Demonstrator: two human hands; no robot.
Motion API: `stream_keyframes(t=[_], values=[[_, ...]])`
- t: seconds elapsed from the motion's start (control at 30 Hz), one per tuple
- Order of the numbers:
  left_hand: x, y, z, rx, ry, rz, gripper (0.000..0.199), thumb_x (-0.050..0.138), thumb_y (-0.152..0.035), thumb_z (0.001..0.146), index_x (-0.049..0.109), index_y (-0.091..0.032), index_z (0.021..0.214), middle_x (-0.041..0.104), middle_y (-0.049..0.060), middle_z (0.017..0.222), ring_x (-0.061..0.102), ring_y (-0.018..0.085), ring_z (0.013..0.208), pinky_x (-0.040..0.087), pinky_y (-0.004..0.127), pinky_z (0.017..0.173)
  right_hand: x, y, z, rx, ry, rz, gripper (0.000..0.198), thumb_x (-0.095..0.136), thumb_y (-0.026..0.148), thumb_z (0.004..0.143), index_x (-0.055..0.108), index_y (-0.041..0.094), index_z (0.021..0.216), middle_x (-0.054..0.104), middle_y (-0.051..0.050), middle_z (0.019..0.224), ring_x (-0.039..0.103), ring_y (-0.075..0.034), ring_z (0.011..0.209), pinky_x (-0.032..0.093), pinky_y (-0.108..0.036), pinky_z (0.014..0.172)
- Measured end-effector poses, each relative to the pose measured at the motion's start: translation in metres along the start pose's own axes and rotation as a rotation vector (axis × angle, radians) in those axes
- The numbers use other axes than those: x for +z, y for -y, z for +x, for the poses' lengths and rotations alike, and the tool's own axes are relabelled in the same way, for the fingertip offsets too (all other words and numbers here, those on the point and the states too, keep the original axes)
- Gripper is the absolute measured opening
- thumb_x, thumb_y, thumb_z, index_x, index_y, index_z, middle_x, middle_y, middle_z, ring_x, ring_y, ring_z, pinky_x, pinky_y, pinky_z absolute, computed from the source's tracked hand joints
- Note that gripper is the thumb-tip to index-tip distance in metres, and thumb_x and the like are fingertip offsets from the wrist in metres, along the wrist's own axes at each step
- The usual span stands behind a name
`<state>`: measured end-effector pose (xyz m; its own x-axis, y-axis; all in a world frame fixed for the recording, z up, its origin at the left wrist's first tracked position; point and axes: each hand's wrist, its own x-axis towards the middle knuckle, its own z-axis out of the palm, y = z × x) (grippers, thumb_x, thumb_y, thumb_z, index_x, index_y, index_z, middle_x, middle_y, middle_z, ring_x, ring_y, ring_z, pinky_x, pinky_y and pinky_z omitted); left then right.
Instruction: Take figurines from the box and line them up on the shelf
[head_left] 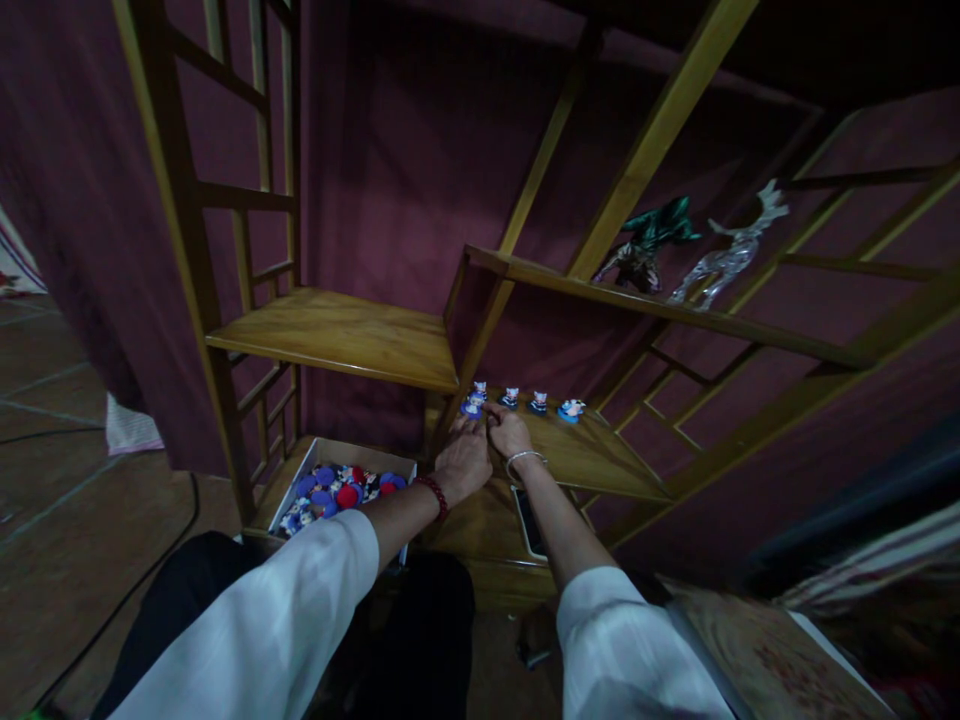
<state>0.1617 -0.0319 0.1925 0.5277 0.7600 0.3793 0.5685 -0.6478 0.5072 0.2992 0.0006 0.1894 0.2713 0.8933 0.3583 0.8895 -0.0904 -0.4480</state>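
Observation:
A small purple-and-white figurine [473,404] is at the fingertips of both my hands, by the left end of a low wooden shelf [600,455]. My left hand [463,462], with a red bead bracelet, has its fingers closed at the figurine's base. From the other side, my right hand [510,432], wearing a silver bangle, has curled fingers, the index finger at the figurine; its exact contact is hard to see. Close behind stands another little figurine [480,388]. Farther right along the shelf are a dark-based figurine [509,398], a similar one [538,402] and a blue-based one [571,410].
An open box [409,468] of blue, red and white figurines sits at lower left. A phone [531,522] lies under my right forearm. A green-and-brown statuette [651,245] and a clear deer figure [731,255] stand on the higher shelf. Wooden uprights [480,345] divide the compartments.

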Motion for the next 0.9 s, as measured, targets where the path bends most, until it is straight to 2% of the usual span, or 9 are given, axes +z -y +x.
stream_keyframes(t=[0.33, 0.53, 0.77, 0.9], values=[[0.0021, -0.0024, 0.0023, -0.006, 0.002, 0.029, 0.04, 0.038, -0.008, 0.074, 0.049, -0.007, 0.113, 0.05, 0.016, 0.12, 0.037, 0.02, 0.12, 0.024, 0.033, 0.105, 0.0066, -0.0094, 0.0061, -0.09, 0.006, -0.024, 0.039, 0.041, 0.003, 0.071, 0.065, 0.019, 0.099, 0.063, -0.004, 0.107, 0.057, -0.017, 0.1, 0.041, -0.029, 0.093], [0.0029, -0.0018, 0.0023, -0.001, 0.002, 0.023, 0.04, 0.036, -0.008, 0.075, 0.049, -0.007, 0.113, 0.052, 0.017, 0.118, 0.039, 0.021, 0.119, 0.026, 0.034, 0.104, 0.0088, -0.0099, 0.0082, -0.091, -0.009, -0.028, 0.039, 0.042, 0.003, 0.072, 0.065, 0.019, 0.099, 0.064, -0.005, 0.105, 0.057, -0.018, 0.1, 0.04, -0.031, 0.094], [0.0029, -0.001, 0.0013, 0.009, -0.013, 0.053, 0.041, 0.036, -0.008, 0.076, 0.046, -0.008, 0.116, 0.051, 0.015, 0.12, 0.041, 0.019, 0.118, 0.024, 0.033, 0.105, 0.0072, -0.0081, 0.0081, -0.098, 0.02, -0.061, 0.039, 0.04, 0.004, 0.073, 0.064, 0.014, 0.102, 0.063, -0.007, 0.108, 0.056, -0.016, 0.102, 0.039, -0.025, 0.094], [0.0054, 0.0005, 0.0017, 0.012, -0.004, 0.061, 0.04, 0.036, -0.009, 0.076, 0.047, -0.007, 0.114, 0.054, 0.015, 0.115, 0.042, 0.02, 0.117, 0.025, 0.034, 0.105, 0.0036, -0.0035, 0.0051, -0.059, 0.024, -0.055, 0.038, 0.04, 0.006, 0.074, 0.063, 0.014, 0.103, 0.063, -0.007, 0.109, 0.057, -0.018, 0.102, 0.039, -0.026, 0.094]])
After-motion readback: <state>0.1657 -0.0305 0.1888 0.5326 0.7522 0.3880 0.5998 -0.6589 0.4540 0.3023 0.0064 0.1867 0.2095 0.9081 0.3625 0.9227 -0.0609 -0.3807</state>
